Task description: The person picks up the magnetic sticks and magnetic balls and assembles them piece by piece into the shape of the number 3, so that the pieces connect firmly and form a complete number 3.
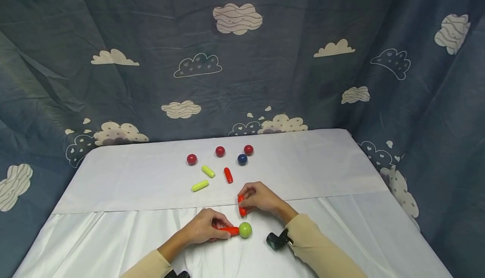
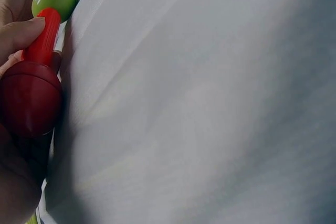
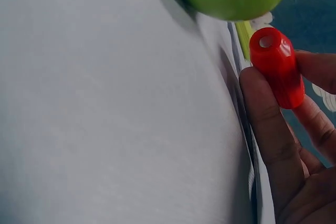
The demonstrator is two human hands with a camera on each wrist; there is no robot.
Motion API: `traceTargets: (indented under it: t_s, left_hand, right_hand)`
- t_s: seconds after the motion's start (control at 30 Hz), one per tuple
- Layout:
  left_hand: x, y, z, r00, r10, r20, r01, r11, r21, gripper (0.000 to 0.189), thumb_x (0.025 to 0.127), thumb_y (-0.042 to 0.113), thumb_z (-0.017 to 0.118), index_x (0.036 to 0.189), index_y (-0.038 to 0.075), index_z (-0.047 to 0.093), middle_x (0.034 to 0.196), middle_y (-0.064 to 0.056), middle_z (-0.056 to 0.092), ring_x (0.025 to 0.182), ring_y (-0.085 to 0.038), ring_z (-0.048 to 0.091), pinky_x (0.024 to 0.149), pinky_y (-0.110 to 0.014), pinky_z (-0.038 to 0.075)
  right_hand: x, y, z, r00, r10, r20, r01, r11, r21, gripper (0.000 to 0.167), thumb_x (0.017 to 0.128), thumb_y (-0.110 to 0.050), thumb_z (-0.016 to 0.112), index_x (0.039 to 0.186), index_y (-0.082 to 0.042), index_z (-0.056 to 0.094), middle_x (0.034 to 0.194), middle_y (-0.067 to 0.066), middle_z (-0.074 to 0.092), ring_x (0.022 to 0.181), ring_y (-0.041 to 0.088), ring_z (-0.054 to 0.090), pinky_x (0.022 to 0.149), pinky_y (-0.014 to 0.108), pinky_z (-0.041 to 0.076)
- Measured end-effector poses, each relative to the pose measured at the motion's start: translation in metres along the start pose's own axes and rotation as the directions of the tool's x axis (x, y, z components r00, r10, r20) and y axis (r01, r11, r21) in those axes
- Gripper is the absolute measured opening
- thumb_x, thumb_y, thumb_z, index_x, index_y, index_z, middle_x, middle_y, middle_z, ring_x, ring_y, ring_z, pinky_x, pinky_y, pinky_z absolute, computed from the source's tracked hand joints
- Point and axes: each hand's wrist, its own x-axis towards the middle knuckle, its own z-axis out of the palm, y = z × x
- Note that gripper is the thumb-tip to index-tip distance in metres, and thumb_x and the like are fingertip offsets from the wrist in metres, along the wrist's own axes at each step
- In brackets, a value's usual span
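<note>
Both left hand (image 1: 207, 228) and right hand (image 1: 261, 197) pinch rods (image 1: 241, 207); head view obscures maroon ball (image 2: 31, 100).

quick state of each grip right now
Left grip: holding a red stick with green ball and dark red ball at its ends.
Right grip: holding another red stick.
</note>
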Motion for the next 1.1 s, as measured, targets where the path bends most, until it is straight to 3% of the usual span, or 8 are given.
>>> traceTargets:
  t_s: [0.83,1.1]
  left_hand:
    - [0.0,-0.001,0.001,1.0,0.011,-0.011,-0.011,1.0,-0.008,0.015,0.08,0.017,0.079,0.092,0.011,0.076,0.065,0.007,0.056,0.05,-0.003,0.047,0.046,-0.018,0.038]
    - [0.0,-0.002,0.001,1.0,0.007,-0.012,-0.007,1.0,-0.003,0.014,0.08,0.018,0.079,0.093,0.012,0.076,0.066,0.009,0.056,0.052,-0.002,0.047,0.047,-0.017,0.038]
  right_hand:
    - [-0.011,0.004,0.007,1.0,-0.016,0.021,0.018,0.998,-0.06,0.021,0.082,0.003,0.069,0.101,0.007,0.06,0.08,0.008,0.059,0.067,0.017,0.062,0.065,0.039,0.057]
    - [-0.012,0.003,0.007,0.999,-0.023,0.023,0.025,0.995,-0.094,0.019,0.081,0.0,0.071,0.098,0.004,0.062,0.08,0.008,0.062,0.065,0.017,0.064,0.063,0.033,0.057]
